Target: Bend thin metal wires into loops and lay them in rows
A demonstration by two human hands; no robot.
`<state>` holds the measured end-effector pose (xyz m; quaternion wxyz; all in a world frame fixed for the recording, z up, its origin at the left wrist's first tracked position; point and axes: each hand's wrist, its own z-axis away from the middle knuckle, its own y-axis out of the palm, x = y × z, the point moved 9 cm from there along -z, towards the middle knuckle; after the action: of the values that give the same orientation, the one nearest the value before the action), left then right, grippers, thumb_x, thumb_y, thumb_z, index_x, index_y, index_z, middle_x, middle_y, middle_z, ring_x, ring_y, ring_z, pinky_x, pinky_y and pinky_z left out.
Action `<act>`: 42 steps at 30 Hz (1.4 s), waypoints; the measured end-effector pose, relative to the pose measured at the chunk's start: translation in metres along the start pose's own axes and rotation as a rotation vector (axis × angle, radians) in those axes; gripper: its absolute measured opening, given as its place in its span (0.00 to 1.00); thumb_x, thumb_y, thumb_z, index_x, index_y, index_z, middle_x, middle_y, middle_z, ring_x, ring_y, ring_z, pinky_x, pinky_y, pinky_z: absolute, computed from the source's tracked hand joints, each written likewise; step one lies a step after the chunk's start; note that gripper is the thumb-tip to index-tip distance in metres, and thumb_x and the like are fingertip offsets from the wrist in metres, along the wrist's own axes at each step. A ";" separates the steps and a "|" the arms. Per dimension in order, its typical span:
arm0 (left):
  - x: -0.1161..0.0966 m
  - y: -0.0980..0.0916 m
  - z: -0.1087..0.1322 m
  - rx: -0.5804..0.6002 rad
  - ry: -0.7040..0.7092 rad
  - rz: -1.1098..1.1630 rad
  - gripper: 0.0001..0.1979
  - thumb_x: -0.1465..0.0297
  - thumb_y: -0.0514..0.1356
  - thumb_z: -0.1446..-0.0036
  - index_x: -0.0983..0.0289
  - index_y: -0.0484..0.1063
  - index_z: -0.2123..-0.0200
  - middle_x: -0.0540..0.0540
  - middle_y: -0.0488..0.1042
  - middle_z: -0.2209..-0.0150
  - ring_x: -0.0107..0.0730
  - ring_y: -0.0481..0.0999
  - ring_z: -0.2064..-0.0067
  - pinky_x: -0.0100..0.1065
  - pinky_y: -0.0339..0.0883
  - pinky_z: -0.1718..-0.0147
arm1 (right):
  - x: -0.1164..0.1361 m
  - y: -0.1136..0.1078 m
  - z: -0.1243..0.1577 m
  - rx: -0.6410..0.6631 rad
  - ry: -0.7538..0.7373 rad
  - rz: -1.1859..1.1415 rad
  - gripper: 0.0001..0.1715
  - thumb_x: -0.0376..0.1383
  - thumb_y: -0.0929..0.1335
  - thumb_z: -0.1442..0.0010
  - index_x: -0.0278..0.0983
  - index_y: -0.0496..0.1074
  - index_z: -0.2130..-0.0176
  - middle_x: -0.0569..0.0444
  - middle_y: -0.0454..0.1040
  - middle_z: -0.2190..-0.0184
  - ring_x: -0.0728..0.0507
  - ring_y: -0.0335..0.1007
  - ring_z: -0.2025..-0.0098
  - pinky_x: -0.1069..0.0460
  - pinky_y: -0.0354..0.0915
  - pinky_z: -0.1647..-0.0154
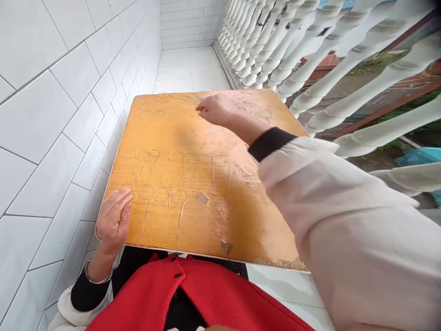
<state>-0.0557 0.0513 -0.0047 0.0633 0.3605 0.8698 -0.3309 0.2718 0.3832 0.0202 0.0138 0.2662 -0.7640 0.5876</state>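
Observation:
Thin strands with a loop at one end and a straight tail lie in two rows on the wooden tabletop (206, 225); one looped strand (182, 216) is in the nearer row. My left hand (114, 216) rests at the table's near left corner, fingers stretched out beside the end of that row. Over the far part of the table, my right hand (218, 110) has its fingers pinched together. Whatever they hold, if anything, is too small to make out. Just beyond and right of it lies a heap of thin straight strands (243, 102).
More curved strands (165, 98) lie along the table's far edge. A white tiled wall (69, 115) rises close on the left. On the right runs a white balustrade (330, 96). The tabletop's surface is worn, with a chipped patch (226, 247) near the front.

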 end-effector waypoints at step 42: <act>-0.098 0.035 -0.054 0.173 0.163 -0.091 0.23 0.59 0.51 0.28 0.69 0.70 0.42 0.67 0.78 0.43 0.48 0.75 0.38 0.51 0.65 0.37 | 0.206 -0.062 0.202 0.089 0.139 -1.076 0.12 0.38 0.78 0.45 0.35 0.76 0.73 0.51 0.79 0.76 0.50 0.74 0.77 0.55 0.72 0.75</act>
<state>0.0468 0.0454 0.0525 -0.0542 0.3504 0.8558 -0.3767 0.1806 0.1097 0.0819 0.3520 0.5804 -0.4915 0.5456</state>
